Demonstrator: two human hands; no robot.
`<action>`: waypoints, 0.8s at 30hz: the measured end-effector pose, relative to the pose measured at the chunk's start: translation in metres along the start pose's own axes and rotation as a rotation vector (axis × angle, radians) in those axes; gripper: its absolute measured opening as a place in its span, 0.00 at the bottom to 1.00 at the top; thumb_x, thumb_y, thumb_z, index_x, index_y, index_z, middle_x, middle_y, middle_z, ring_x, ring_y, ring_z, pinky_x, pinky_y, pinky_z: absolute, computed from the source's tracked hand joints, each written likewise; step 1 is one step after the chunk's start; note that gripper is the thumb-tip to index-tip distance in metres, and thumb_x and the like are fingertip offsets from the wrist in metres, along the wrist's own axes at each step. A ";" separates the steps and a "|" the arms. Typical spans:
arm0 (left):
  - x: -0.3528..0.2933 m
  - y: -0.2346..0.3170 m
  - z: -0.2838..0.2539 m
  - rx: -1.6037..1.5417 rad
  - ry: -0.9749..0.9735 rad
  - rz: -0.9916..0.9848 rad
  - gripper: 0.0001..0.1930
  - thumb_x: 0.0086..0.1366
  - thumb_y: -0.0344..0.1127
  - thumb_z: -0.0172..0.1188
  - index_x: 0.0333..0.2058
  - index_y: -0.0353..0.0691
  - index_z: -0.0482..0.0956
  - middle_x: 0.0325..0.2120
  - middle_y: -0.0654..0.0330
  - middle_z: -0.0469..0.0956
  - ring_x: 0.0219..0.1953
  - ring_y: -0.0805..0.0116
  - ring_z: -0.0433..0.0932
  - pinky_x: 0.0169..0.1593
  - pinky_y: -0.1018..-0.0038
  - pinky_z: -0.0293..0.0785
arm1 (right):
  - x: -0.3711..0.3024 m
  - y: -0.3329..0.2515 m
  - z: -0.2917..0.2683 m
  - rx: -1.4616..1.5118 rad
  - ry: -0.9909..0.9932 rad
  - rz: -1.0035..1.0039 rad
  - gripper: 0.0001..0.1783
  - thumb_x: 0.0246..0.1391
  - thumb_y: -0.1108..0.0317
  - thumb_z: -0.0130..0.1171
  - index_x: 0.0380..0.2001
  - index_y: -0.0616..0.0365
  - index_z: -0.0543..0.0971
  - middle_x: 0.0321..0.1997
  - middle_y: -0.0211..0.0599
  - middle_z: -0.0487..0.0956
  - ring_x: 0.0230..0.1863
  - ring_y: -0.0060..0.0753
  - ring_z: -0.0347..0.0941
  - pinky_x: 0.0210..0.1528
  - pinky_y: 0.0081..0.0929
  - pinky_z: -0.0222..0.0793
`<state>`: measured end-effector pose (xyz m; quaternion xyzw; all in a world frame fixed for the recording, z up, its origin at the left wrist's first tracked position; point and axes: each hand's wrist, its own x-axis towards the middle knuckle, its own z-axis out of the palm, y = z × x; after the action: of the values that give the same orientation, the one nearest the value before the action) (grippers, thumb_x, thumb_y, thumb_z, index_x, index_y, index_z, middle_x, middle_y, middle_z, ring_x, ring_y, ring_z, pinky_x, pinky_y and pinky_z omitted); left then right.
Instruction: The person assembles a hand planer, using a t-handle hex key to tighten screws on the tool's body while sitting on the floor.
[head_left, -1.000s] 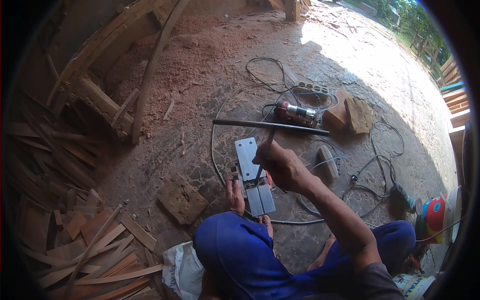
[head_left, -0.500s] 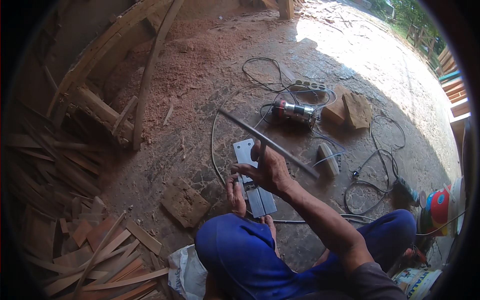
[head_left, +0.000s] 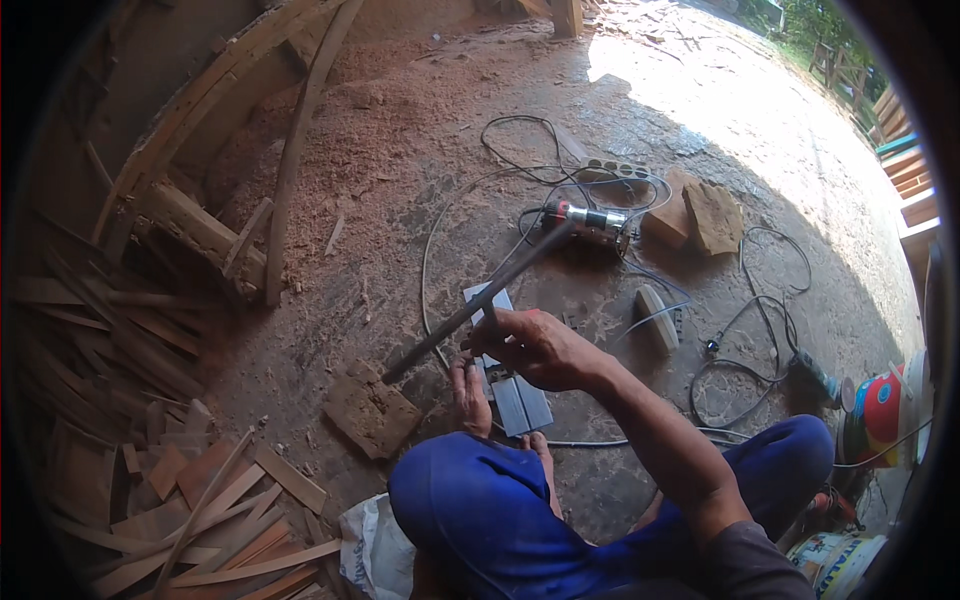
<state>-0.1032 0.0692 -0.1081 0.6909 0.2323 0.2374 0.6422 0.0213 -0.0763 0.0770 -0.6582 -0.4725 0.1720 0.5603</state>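
Observation:
In my right hand [head_left: 548,348] is a T-shaped metal wrench, its fingers closed round the short stem. The wrench's long dark crossbar [head_left: 440,335] slants from lower left to upper right above the ground. Beneath that hand lies a grey metal block [head_left: 522,405] with a flat plate at its far end; the hand hides its middle. My left hand [head_left: 472,398] grips the block's left side, and its wrist disappears behind my blue-trousered knee. A bare foot [head_left: 540,450] touches the block's near end.
A corded power tool [head_left: 590,222] sits ahead, near a socket strip [head_left: 615,172] and wooden blocks [head_left: 712,220]. Cables loop over the ground. A wood slab [head_left: 372,408] lies left of the block, offcuts [head_left: 240,500] pile up farther left, and a paint bucket [head_left: 880,415] stands right.
The crossbar has turned: its left end swung down toward me and its right end swung up and away. My right hand has twisted with it; my left hand stays put.

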 end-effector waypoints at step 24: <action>0.002 0.001 0.001 -0.065 -0.025 0.020 0.15 0.76 0.36 0.40 0.55 0.40 0.69 0.51 0.57 0.70 0.53 0.65 0.67 0.60 0.68 0.61 | 0.001 -0.001 -0.002 0.192 0.032 0.059 0.12 0.59 0.71 0.62 0.46 0.58 0.77 0.39 0.36 0.80 0.41 0.26 0.78 0.41 0.29 0.74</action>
<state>-0.1014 0.0699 -0.1072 0.6750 0.2094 0.2428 0.6645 0.0229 -0.0760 0.0786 -0.6177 -0.4252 0.2225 0.6230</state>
